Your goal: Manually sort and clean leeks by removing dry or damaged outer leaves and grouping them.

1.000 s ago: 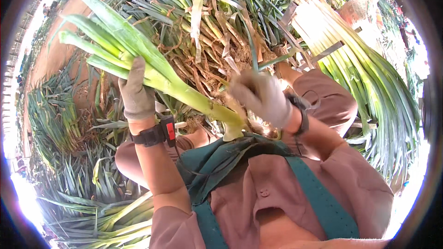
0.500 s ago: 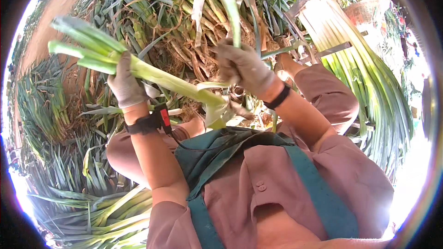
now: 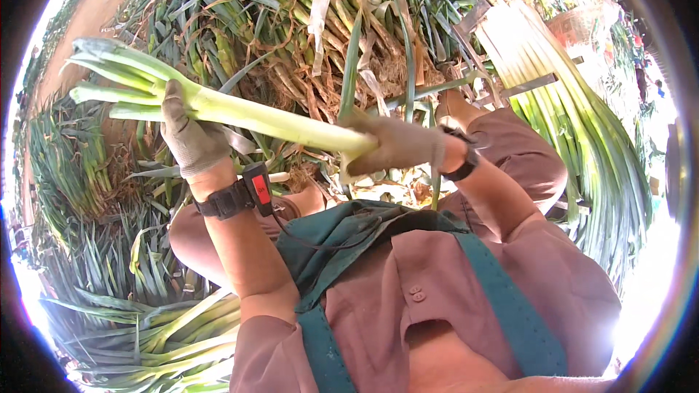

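Across the space in front of me lies a thick leek, its green leaf ends toward the far left and its pale shaft slanting down to the right. My left hand, in a grey-beige work glove, is closed round the leek just below its leaves. At the other end my gloved right hand, slightly blurred, closes on the pale tip. A loose pale flap hangs under that tip. One upright green leaf stands just above my right hand; whether it touches the hand I cannot tell.
A large heap of untrimmed leeks with dry roots lies ahead. At right, cleaned leeks rest in a bundle on a metal frame. More leeks lie at lower left. My bent knees flank the peelings.
My right hand has come down onto the leek's pale end, and the long leaf strip it held up is lower. The leek has straightened slightly; my left hand keeps its hold.
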Tool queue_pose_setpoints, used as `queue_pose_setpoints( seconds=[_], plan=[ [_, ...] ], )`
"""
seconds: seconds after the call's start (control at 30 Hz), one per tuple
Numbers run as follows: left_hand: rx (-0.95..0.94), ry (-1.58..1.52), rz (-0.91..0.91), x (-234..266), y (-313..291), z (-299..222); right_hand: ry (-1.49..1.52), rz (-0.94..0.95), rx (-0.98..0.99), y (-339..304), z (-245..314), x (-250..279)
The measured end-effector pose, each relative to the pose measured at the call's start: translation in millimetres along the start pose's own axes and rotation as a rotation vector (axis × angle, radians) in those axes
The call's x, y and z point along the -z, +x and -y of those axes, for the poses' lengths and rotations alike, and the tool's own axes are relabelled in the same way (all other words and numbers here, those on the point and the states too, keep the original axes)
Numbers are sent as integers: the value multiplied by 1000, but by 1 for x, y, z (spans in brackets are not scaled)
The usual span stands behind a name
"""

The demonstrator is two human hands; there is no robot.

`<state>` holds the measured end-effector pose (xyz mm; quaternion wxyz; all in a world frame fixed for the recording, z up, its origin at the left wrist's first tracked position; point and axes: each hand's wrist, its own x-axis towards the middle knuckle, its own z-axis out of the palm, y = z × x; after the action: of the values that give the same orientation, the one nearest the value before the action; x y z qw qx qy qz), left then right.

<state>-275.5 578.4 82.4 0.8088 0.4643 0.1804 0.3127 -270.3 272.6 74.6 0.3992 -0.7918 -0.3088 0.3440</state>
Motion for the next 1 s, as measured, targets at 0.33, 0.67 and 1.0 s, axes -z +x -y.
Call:
queue_pose_setpoints(
  seconds=[0.33,0.67,1.0],
  plan=[
    [94,462,334,-50,-61,-10,-427,-661,146,11,8,-29],
    [222,193,367,-55,-77,-15,124,-557,330,2,-9,-18],
    [683,960,1178,-9,-122,4,342,-461,520,-10,-16,28]
  ],
)
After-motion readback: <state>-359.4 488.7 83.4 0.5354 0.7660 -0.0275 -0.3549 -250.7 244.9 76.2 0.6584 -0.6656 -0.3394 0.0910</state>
